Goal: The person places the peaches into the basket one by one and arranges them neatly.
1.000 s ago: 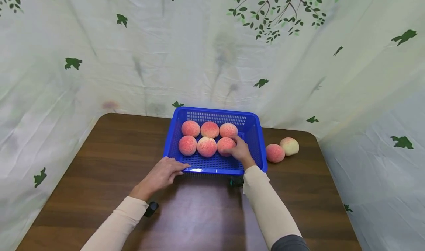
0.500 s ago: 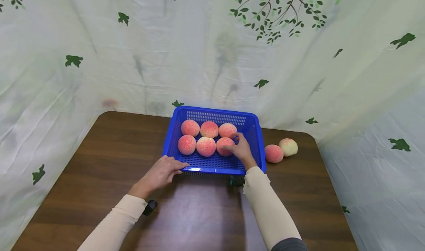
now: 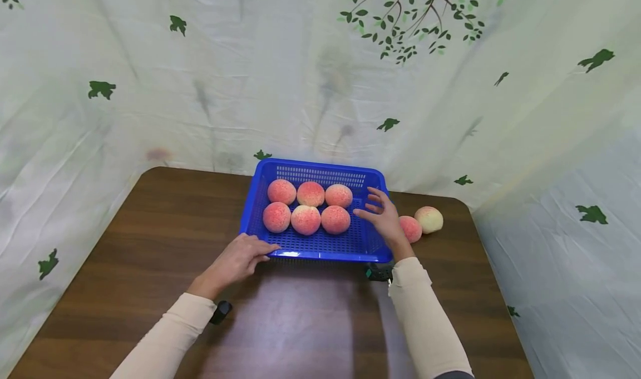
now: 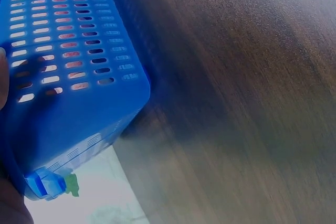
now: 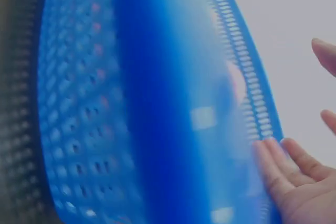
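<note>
A blue plastic basket (image 3: 315, 255) holds several pink peaches, among them a front right peach (image 3: 335, 220), in two rows. My left hand (image 3: 242, 259) grips the basket's rim at the near left corner; the left wrist view shows parts of its fingers at the edge, by the basket's slotted wall (image 4: 100, 100). Over the right side of the basket, my right hand (image 3: 384, 217) has its fingers spread and holds nothing. A gap separates it from the nearest peach. Blue basket wall fills much of the blurred right wrist view, with the right hand's fingers (image 5: 304, 158) at its right.
Outside the basket on the right, a pink peach (image 3: 412, 230) and a paler peach (image 3: 429, 220) lie together on the brown wooden table (image 3: 165, 229). A white curtain (image 3: 290, 89) with leaf prints hangs behind the table.
My right hand has let go of the front right peach and moved right, its fingers now apart. The left hand has stayed at the rim. The head view has shifted slightly.
</note>
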The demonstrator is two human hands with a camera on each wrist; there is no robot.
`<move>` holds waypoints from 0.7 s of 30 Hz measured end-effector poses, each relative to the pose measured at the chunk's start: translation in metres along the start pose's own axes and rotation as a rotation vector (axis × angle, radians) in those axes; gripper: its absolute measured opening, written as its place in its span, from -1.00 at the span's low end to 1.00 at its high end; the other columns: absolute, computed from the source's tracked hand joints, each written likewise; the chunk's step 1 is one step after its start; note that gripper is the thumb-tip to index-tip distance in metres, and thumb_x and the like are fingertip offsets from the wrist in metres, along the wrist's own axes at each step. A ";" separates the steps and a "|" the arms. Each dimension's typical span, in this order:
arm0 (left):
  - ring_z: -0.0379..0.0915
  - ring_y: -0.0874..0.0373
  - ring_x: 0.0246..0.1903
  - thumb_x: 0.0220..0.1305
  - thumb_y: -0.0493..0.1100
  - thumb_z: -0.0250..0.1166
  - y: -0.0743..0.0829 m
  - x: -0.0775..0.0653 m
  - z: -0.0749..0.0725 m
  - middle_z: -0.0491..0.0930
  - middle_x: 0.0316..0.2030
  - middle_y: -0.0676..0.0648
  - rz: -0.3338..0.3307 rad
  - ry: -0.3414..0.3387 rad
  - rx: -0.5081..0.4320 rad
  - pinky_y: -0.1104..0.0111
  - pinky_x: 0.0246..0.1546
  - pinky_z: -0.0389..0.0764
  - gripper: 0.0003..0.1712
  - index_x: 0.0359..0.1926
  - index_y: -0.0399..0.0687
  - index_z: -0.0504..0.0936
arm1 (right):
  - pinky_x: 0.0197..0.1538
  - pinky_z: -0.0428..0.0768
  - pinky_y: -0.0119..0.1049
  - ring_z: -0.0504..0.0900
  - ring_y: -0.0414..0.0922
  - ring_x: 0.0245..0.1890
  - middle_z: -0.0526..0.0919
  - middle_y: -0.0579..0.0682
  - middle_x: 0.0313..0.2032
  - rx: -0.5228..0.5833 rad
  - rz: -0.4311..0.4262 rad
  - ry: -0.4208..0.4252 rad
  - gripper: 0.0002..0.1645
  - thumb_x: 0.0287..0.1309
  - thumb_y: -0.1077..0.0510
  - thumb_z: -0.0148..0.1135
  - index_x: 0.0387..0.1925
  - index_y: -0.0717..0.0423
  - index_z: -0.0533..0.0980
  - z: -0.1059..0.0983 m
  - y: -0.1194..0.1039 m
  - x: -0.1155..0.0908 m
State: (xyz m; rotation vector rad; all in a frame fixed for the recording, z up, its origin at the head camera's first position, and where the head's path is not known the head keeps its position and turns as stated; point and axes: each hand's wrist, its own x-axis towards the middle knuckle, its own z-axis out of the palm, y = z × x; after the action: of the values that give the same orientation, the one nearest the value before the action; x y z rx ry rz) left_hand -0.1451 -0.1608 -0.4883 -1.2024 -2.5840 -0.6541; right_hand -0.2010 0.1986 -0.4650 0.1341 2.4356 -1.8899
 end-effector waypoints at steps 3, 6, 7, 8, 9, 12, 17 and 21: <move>0.54 0.10 -0.33 0.07 -0.32 0.40 -0.001 -0.001 0.000 0.73 -0.22 0.01 -0.001 0.001 -0.005 0.25 -0.31 0.40 -0.68 -0.08 -0.08 0.73 | 0.24 0.33 0.11 0.35 0.16 0.26 0.25 0.25 0.33 0.078 -0.056 0.049 -0.16 0.12 0.26 0.35 0.40 0.09 0.20 -0.011 0.000 -0.004; 0.55 0.10 -0.31 0.09 -0.32 0.39 0.000 -0.001 -0.001 0.73 -0.21 0.01 -0.013 -0.011 -0.015 0.25 -0.29 0.41 -0.68 -0.07 -0.09 0.72 | 0.23 0.36 0.05 0.40 0.13 0.23 0.33 0.20 0.29 0.150 -0.082 0.143 -0.18 0.08 0.32 0.37 0.36 0.12 0.25 -0.021 0.003 -0.008; 0.55 0.10 -0.31 0.09 -0.32 0.39 -0.001 -0.001 -0.001 0.73 -0.21 0.01 -0.019 -0.016 -0.018 0.25 -0.29 0.41 -0.67 -0.07 -0.09 0.72 | 0.21 0.38 0.01 0.42 0.12 0.21 0.37 0.17 0.27 0.168 -0.088 0.177 -0.19 0.06 0.32 0.39 0.35 0.12 0.27 -0.024 0.004 -0.009; 0.55 0.10 -0.31 0.09 -0.33 0.39 -0.001 -0.001 -0.002 0.73 -0.21 0.00 -0.022 -0.019 -0.021 0.25 -0.29 0.41 -0.67 -0.07 -0.09 0.72 | 0.20 0.40 -0.03 0.43 0.10 0.20 0.40 0.13 0.23 0.184 -0.090 0.210 -0.20 0.05 0.33 0.40 0.33 0.12 0.29 -0.027 0.006 -0.010; 0.55 0.10 -0.31 0.09 -0.32 0.39 -0.001 -0.001 -0.002 0.73 -0.21 0.00 -0.023 -0.023 -0.019 0.25 -0.29 0.41 -0.67 -0.07 -0.09 0.72 | 0.18 0.42 -0.08 0.44 0.10 0.18 0.43 0.10 0.19 0.205 -0.093 0.246 -0.22 0.03 0.33 0.41 0.30 0.13 0.32 -0.031 0.008 -0.011; 0.56 0.10 -0.31 0.09 -0.32 0.39 -0.001 0.000 -0.001 0.73 -0.21 0.01 -0.024 -0.031 -0.020 0.26 -0.29 0.42 -0.67 -0.07 -0.09 0.73 | 0.15 0.42 -0.20 0.46 0.02 0.11 0.49 -0.04 0.06 0.223 -0.094 0.353 -0.26 -0.01 0.34 0.44 0.24 0.13 0.38 -0.041 0.015 -0.015; 0.56 0.09 -0.30 0.10 -0.30 0.39 0.000 0.000 -0.002 0.73 -0.19 0.00 -0.031 -0.047 -0.021 0.24 -0.28 0.43 -0.67 -0.06 -0.09 0.72 | 0.19 0.31 -0.10 0.42 0.02 0.05 0.51 -0.10 -0.09 0.252 -0.141 0.567 -0.33 -0.04 0.38 0.44 0.16 0.34 0.42 -0.054 0.019 -0.030; 0.57 0.09 -0.29 0.13 -0.29 0.38 0.002 0.000 -0.004 0.73 -0.17 -0.01 -0.051 -0.070 -0.020 0.22 -0.25 0.44 -0.66 -0.03 -0.09 0.71 | 0.16 0.25 -0.02 0.36 0.12 0.08 0.50 0.03 -0.04 0.239 -0.161 0.692 -0.35 -0.03 0.39 0.42 0.13 0.45 0.40 -0.056 0.025 -0.044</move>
State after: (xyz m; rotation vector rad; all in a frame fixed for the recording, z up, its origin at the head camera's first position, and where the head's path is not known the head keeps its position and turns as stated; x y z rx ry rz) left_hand -0.1438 -0.1619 -0.4845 -1.1888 -2.6800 -0.6605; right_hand -0.1543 0.2572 -0.4708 0.7377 2.6424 -2.5386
